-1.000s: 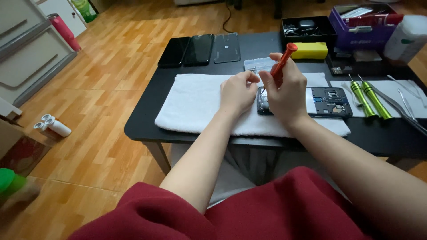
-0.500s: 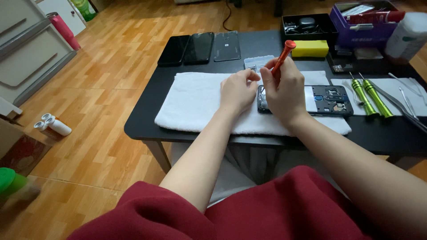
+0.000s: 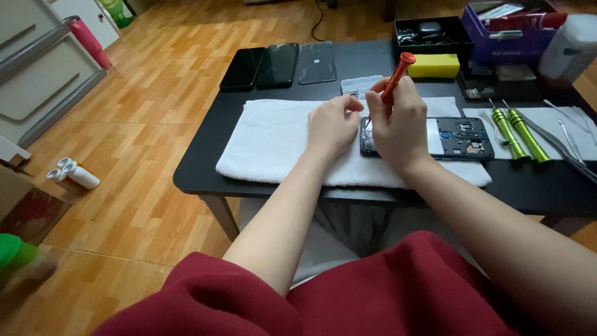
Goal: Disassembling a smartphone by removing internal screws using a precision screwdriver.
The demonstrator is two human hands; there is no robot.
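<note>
An opened phone (image 3: 460, 138) with its back removed lies on a white towel (image 3: 273, 140) on a black table (image 3: 205, 165). My right hand (image 3: 398, 124) grips a red screwdriver (image 3: 398, 73), held nearly upright with its tip down at the phone's left end. My left hand (image 3: 333, 124) rests on the towel beside the phone, fingers curled against its left edge. The phone's left part is hidden behind my right hand.
Two green screwdrivers (image 3: 516, 134) and metal tweezers (image 3: 563, 146) lie to the right. At the back are three dark phone panels (image 3: 277, 64), a small clear parts box (image 3: 360, 86), a yellow sponge (image 3: 433, 65), a black tray (image 3: 429, 34) and a purple box (image 3: 507, 37). White rollers (image 3: 71, 176) lie on the wooden floor.
The screwdriver's handle has tilted slightly, and my right hand has shifted a little at the phone's left end. My left hand stays in place.
</note>
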